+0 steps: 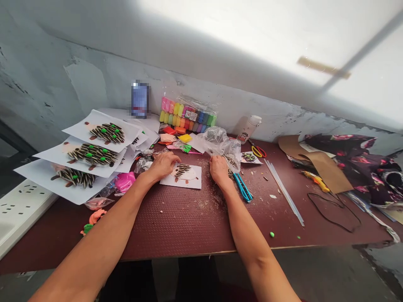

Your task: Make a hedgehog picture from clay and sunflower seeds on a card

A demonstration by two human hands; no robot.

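Note:
A white card [197,183] with a half-covered hedgehog picture lies on the dark red table; striped sunflower seeds [181,169] stand in rows on its back. My left hand [163,165] is closed at the card's upper left edge, fingers bent over it. To the right of the card, my right hand [219,168] is closed, its fingertips at a clear plastic bag [222,140] with loose sunflower seeds [231,161] beside it. Whatever its fingers hold is hidden. A blue utility knife [242,187] lies just right of that hand.
Finished hedgehog cards [108,133] are stacked at left, beside a white power strip [23,201]. Coloured clay packs [185,115], a phone [140,100] and a white bottle [249,128] stand along the wall. Scissors [258,151], clear glue sticks [285,193] and a yellow glue gun [317,181] lie right.

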